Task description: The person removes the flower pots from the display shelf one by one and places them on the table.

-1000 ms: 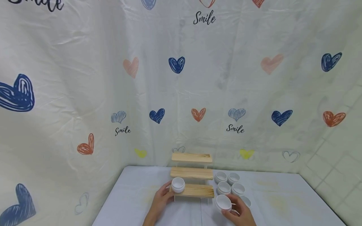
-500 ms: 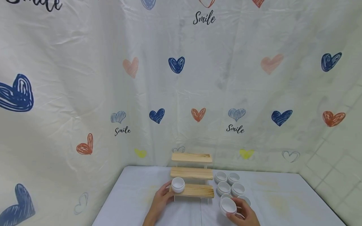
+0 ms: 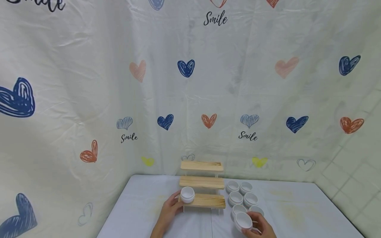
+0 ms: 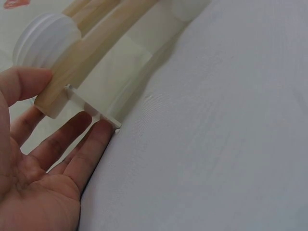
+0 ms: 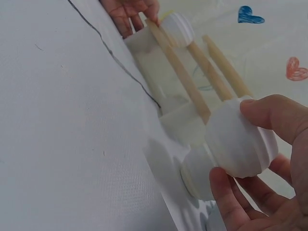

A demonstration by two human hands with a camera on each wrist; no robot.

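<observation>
In the head view my left hand (image 3: 169,211) is at the left end of a three-tier wooden display stand (image 3: 208,200). The left wrist view shows its thumb and index finger pinching the bottom plank (image 4: 72,72), other fingers near the clear leg. A small white ribbed cup (image 3: 187,195) stands on that plank's left end, close to the thumb. My right hand (image 3: 260,226) holds another white ribbed cup (image 3: 243,220) by its sides, in front of the grouped cups. In the right wrist view, thumb and fingers grip this cup (image 5: 238,139), partly covering a second cup behind it.
Several white cups (image 3: 251,199) stand grouped in two columns right of the stand. The middle plank (image 3: 201,181) and top plank (image 3: 201,165) rise behind the bottom one. A white cloth (image 3: 285,211) covers the table, and a heart-printed curtain (image 3: 223,92) hangs behind.
My right hand has moved right and nearer to me with its cup, uncovering another cup behind it. My left hand and the cup on the stand have stayed put.
</observation>
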